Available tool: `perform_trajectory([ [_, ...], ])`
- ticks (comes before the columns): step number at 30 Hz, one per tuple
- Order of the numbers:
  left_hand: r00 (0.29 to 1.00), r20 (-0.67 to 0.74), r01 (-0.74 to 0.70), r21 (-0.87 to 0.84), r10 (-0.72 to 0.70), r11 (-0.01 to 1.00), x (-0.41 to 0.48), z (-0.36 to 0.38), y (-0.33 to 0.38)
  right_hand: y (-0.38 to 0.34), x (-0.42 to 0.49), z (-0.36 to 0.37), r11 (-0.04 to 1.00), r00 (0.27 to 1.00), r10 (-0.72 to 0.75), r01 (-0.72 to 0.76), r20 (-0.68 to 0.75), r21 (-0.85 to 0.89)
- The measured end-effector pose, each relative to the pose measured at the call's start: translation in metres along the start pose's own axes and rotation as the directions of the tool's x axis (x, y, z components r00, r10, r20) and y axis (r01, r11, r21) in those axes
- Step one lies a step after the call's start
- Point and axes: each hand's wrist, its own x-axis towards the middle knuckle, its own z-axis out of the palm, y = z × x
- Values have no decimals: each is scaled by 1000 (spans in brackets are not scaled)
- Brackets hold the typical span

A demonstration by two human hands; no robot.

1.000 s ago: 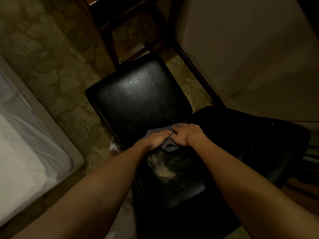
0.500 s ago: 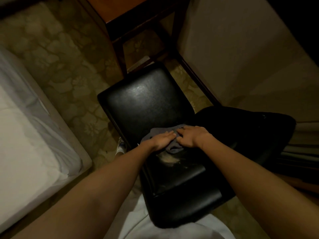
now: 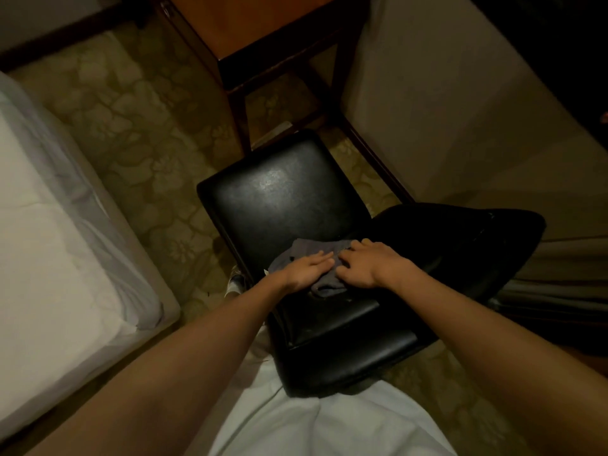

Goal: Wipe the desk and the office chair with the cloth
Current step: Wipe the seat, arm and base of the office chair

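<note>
A black leather chair (image 3: 276, 199) stands in front of me, its seat toward the wooden desk (image 3: 250, 24) at the top. A grey cloth (image 3: 306, 250) lies crumpled where the seat meets the backrest. My left hand (image 3: 307, 269) presses flat on the cloth with straight fingers. My right hand (image 3: 368, 261) lies on the cloth's right side, its fingers slightly bent on the fabric. Both hands cover much of the cloth.
A bed with white sheets (image 3: 49, 258) fills the left side. Patterned carpet (image 3: 138, 133) runs between bed and chair. A beige wall (image 3: 444, 110) is at the right. A dark garment (image 3: 477, 238) drapes over the chair's right side.
Both hands have stayed on the cloth at the same place on the chair. The camera has tilted up, so the desk top and more of the seat show.
</note>
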Motion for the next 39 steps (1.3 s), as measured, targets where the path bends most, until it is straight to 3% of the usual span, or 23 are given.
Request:
perform_trajectory([
  [6,1000,-9,-1,-9,1,1000,-17,-1,-4,-14,-22,-3,1000,1000,-23,23,-3,5],
  [17,997,-31,-65,13,65,998,-44,-6,-20,-46,-47,-12,996,993,-28,18,115,92],
  [24,995,-83,-45,17,47,999,-53,-9,-46,-78,-45,-10,999,988,11,-18,155,43],
  [39,997,30,-69,60,67,996,-14,-27,-85,-111,1,-6,983,964,156,-174,217,63],
])
